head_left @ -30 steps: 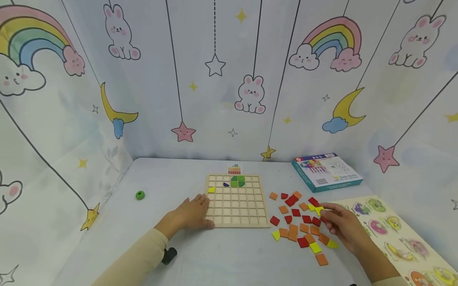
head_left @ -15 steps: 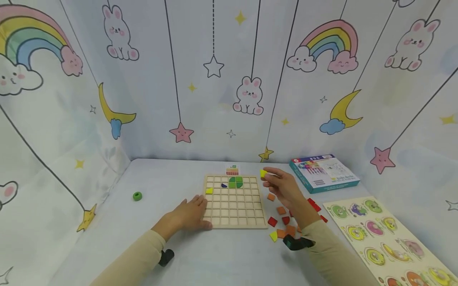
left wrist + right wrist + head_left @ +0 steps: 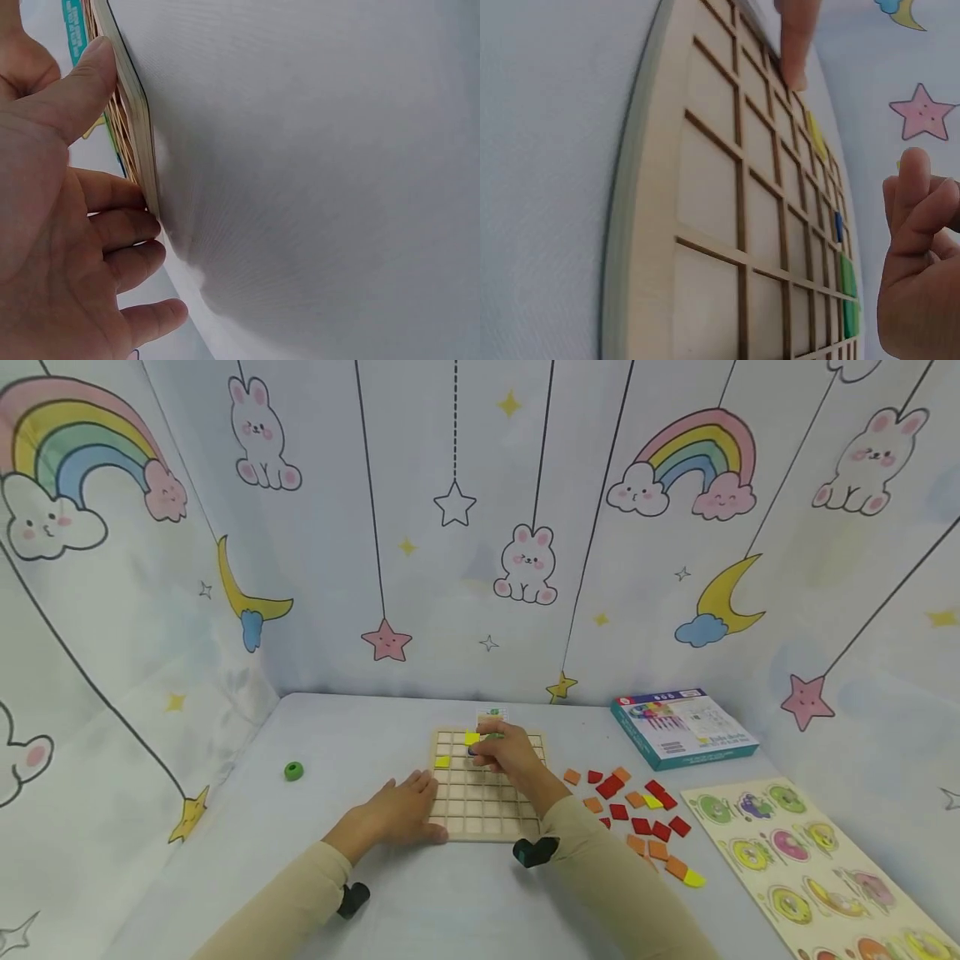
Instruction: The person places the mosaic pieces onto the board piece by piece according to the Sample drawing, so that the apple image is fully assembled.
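Note:
A wooden grid board [image 3: 480, 814] lies on the table. My left hand [image 3: 397, 812] rests at its left side, fingers extended and thumb by the near corner; in the left wrist view fingertips [image 3: 142, 229] touch the board's edge. Over the upper part of the board, my right hand [image 3: 513, 758] pinches a yellow tile [image 3: 472, 737] between thumb and fingers. Beneath it a dark blue piece [image 3: 838, 226] sits in a cell. Another yellow tile [image 3: 442, 762] occupies a left-column cell. Green tiles [image 3: 849, 296] on the board are mostly hidden by the right hand in the head view.
Loose red tiles [image 3: 618, 812], orange tiles and yellow pieces lie right of the board, partly behind the right sleeve. Farther right are a box [image 3: 686, 727] and a fruit picture board [image 3: 787, 877]. A picture card [image 3: 492, 715] lies behind the grid; a green bead [image 3: 293, 771] sits left.
My right hand has carried the yellow tile from the loose pile at the right, leftward to above the board's upper left cells. The left hand has stayed at the board's edge.

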Demonstrator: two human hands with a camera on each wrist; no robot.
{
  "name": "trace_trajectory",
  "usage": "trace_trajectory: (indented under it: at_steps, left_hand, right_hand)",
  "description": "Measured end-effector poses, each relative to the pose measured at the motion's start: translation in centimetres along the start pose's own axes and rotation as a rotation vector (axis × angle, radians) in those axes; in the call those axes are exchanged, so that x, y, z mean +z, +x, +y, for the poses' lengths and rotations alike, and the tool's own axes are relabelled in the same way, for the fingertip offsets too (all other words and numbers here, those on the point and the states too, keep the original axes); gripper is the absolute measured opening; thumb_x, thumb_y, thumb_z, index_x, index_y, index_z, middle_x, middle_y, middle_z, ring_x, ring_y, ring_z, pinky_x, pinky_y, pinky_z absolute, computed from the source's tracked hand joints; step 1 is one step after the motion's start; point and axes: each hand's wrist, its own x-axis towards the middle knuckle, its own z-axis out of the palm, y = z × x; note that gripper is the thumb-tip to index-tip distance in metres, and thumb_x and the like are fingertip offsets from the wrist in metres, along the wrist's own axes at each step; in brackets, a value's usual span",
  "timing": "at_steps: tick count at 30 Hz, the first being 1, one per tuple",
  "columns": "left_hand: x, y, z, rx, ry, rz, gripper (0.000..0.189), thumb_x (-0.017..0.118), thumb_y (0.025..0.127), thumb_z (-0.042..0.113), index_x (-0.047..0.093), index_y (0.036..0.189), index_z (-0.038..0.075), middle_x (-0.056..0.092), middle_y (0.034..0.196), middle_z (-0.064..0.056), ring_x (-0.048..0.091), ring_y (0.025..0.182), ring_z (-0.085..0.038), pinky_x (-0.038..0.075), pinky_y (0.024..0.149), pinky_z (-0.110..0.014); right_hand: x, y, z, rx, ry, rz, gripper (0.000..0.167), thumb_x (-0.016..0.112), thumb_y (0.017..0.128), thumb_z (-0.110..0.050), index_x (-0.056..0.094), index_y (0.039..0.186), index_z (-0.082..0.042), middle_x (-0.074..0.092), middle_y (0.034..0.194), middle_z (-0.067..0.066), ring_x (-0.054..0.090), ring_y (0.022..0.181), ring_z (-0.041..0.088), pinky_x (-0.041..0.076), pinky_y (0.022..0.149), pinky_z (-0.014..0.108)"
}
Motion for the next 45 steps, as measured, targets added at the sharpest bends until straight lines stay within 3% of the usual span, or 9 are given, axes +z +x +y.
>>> trace_trajectory:
  at_steps: [5, 8, 15, 19, 23, 28, 34, 39, 45]
  left_hand:
    - [0.2, 0.1, 0.0, -0.007, 0.001, 0.004, 0.095, 0.065, 0.092, 0.062, 0.037, 0.155, -0.002, 0.032, 0.164, -0.019, 0.027, 0.153, -0.035, 0.027, 0.119, -0.063]
    - [0.2, 0.0, -0.2, -0.016, 0.015, 0.006, 0.095, 0.065, 0.092, 0.062, 0.036, 0.155, -0.002, 0.031, 0.164, -0.019, 0.027, 0.153, -0.035, 0.027, 0.119, -0.063]
    - [0.2, -0.1, -0.4, 0.005, 0.013, 0.013, 0.094, 0.065, 0.092, 0.062, 0.037, 0.155, -0.002, 0.031, 0.164, -0.02, 0.028, 0.153, -0.036, 0.028, 0.119, -0.063]
    - [0.1, -0.1, -0.2, 0.002, 0.008, 0.016, 0.094, 0.066, 0.092, 0.061, 0.037, 0.155, -0.002, 0.032, 0.164, -0.019, 0.027, 0.153, -0.035, 0.027, 0.119, -0.063]
    - [0.0, -0.1, 0.0, -0.011, 0.005, 0.01, 0.094, 0.066, 0.091, 0.061, 0.037, 0.155, -0.002, 0.031, 0.164, -0.019, 0.027, 0.153, -0.035, 0.027, 0.12, -0.062]
    - [-0.1, -0.1, 0.1, -0.012, -0.006, 0.005, 0.094, 0.067, 0.092, 0.06, 0.037, 0.155, -0.002, 0.031, 0.164, -0.019, 0.027, 0.153, -0.035, 0.026, 0.12, -0.062]
    - [0.0, 0.1, 0.0, -0.01, 0.005, 0.006, 0.094, 0.066, 0.092, 0.06, 0.036, 0.155, -0.002, 0.03, 0.165, -0.019, 0.026, 0.154, -0.036, 0.025, 0.12, -0.062]
    - [0.2, 0.3, -0.1, -0.018, 0.002, -0.008, 0.094, 0.065, 0.092, 0.061, 0.035, 0.157, -0.001, 0.029, 0.166, -0.018, 0.025, 0.154, -0.035, 0.024, 0.121, -0.062]
    - [0.4, 0.5, -0.1, -0.016, -0.001, -0.001, 0.095, 0.066, 0.092, 0.062, 0.035, 0.156, 0.0, 0.029, 0.165, -0.018, 0.025, 0.154, -0.035, 0.025, 0.121, -0.062]
  right_hand:
    - [1.3, 0.7, 1.3, 0.033, -0.187, 0.018, 0.04, 0.071, 0.094, -0.003, 0.061, 0.132, 0.003, 0.073, 0.086, 0.011, 0.065, 0.059, 0.009, 0.049, 0.053, 0.02]
    - [2.2, 0.9, 1.8, 0.005, -0.295, 0.018, 0.038, 0.072, 0.092, -0.002, 0.064, 0.129, 0.002, 0.073, 0.096, 0.015, 0.065, 0.061, 0.011, 0.054, 0.056, 0.022]
    - [3.5, 1.4, 2.2, -0.093, -0.684, 0.098, 0.032, 0.079, 0.084, -0.01, 0.075, 0.116, -0.007, 0.071, 0.122, 0.008, 0.064, 0.115, 0.024, 0.055, 0.096, 0.041]
    - [3.2, 1.0, 1.9, -0.091, -0.696, 0.098, 0.036, 0.078, 0.085, -0.011, 0.073, 0.12, -0.007, 0.069, 0.128, 0.009, 0.061, 0.126, 0.028, 0.051, 0.104, 0.046]
    - [1.9, -0.5, 1.2, -0.072, -0.553, 0.044, 0.038, 0.076, 0.09, -0.015, 0.07, 0.126, -0.007, 0.07, 0.12, 0.008, 0.067, 0.098, 0.019, 0.057, 0.085, 0.037]
    - [-1.8, -3.7, -0.1, 0.014, -0.295, 0.012, 0.04, 0.073, 0.094, -0.017, 0.066, 0.132, -0.006, 0.063, 0.095, 0.006, 0.045, 0.062, 0.015, 0.039, 0.054, 0.026]
    - [-10.9, -6.7, 0.1, 0.139, -0.256, 0.171, 0.047, 0.071, 0.097, -0.024, 0.06, 0.14, -0.009, 0.061, 0.101, 0.01, 0.047, 0.066, 0.019, 0.037, 0.053, 0.025]
    - [-18.9, -9.5, 1.8, 0.227, -0.021, 0.248, 0.06, 0.068, 0.1, -0.021, 0.043, 0.153, -0.005, 0.062, 0.1, 0.003, 0.045, 0.062, 0.01, 0.036, 0.052, 0.019]
    - [-23.4, -11.9, 3.2, 0.319, -0.046, 0.308, 0.058, 0.067, 0.1, -0.024, 0.045, 0.151, -0.003, 0.061, 0.086, 0.0, 0.046, 0.062, 0.012, 0.037, 0.052, 0.021]
